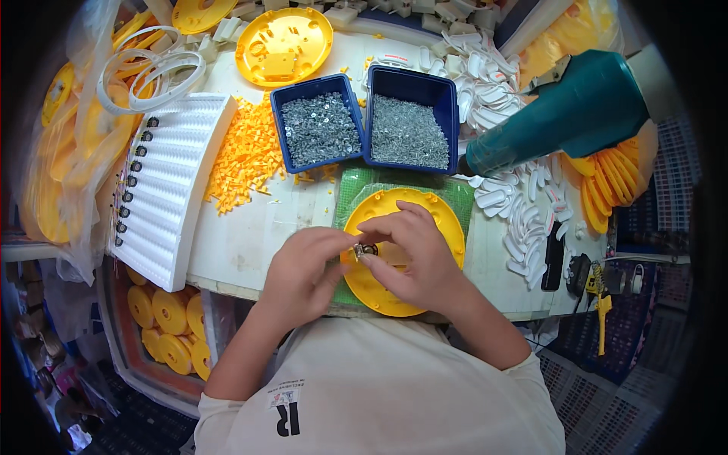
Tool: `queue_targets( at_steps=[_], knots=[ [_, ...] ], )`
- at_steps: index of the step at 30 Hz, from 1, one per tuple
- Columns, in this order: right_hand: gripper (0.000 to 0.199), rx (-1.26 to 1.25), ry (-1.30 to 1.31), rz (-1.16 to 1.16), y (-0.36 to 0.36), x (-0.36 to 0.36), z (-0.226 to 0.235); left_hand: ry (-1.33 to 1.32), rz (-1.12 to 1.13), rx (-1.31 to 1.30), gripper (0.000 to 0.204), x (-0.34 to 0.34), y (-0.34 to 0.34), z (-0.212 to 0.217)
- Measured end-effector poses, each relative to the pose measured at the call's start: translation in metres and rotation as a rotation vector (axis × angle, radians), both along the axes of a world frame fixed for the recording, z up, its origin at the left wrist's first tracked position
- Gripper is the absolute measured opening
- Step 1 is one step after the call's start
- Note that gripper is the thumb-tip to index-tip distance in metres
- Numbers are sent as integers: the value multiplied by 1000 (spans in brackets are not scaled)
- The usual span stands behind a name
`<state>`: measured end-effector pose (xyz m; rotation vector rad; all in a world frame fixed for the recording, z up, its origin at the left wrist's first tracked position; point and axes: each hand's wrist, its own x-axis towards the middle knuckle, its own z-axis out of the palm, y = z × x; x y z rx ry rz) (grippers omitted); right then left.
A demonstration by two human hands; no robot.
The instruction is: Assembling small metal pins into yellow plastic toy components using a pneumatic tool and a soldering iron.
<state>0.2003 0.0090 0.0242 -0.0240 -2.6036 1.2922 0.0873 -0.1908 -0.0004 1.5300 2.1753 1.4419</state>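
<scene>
A small metal-and-black part (pixel 367 249) is pinched between the fingertips of both my hands, over a round yellow plastic cover (pixel 394 299). My left hand (pixel 305 269) grips it from the left, thumb and forefinger close together. From the other side my right hand (pixel 417 254) holds it, its thumb below and fingers curled above. Fingers hide much of the part, so its exact kind cannot be made out. Beneath the cover lies a green mat (pixel 349 189) on the pale worktable (pixel 258 262).
Beyond the mat stand two blue bins, one of washers (pixel 318 127), one of screws (pixel 409 130). Small yellow pieces (pixel 246 152) and a white foam tray (pixel 178 182) with black parts lie left. A teal power tool (pixel 565 114) reaches in from the right above white plastic pieces (pixel 523 235).
</scene>
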Motion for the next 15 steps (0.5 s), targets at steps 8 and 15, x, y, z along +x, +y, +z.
queue_targets(
  at_steps=[8, 15],
  knots=[
    [38, 137, 31, 88, 0, -5, 12, -187, 126, -89, 28, 14, -4, -3],
    [32, 328, 164, 96, -11, -6, -3, -682, 183, -33, 22, 18, -4, -5]
  ],
)
